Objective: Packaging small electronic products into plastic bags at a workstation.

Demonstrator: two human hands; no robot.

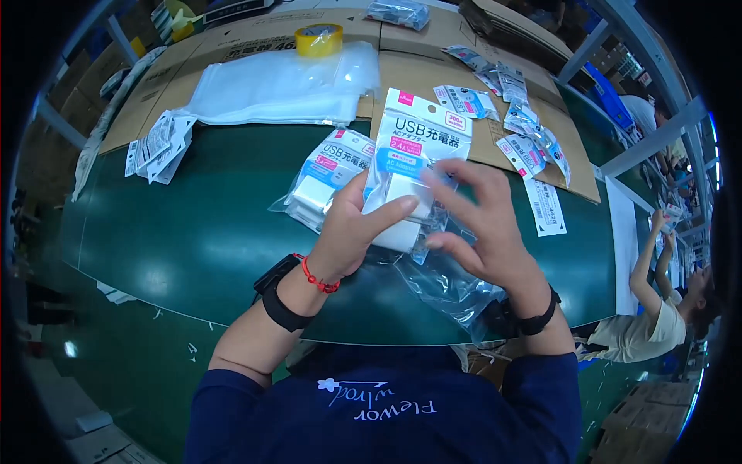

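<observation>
One printed packet [412, 147] in white, pink and blue is held near the middle of the green table [193, 224], tilted, its printed side facing up. The person's left hand [352, 228] is closed around its lower left part, thumb pressed across the front. The right hand [483, 216], slightly blurred, is at the packet's right side, fingers spread and curved, thumb apart; whether its fingertips touch the packet cannot be told. A red bracelet [318, 280] and a black band [284, 308] circle the left wrist, and another dark band [540, 315] the right. Just left of the held packet lies a pile of similar packets [321, 182], and crumpled clear plastic [452, 290] spreads below the right hand, toward the near edge. On the far side, cardboard [413, 58] covers the table; a stack of translucent bags [274, 89] lies on its left part, with a yellow tape roll [313, 42] on top. Loose white labels [161, 147] lie at the left end of the bags. More small packets [522, 155] are scattered on the cardboard to the right, near a white label sheet [546, 207]. Farther right, a co-worker [649, 332] has both arms raised.
</observation>
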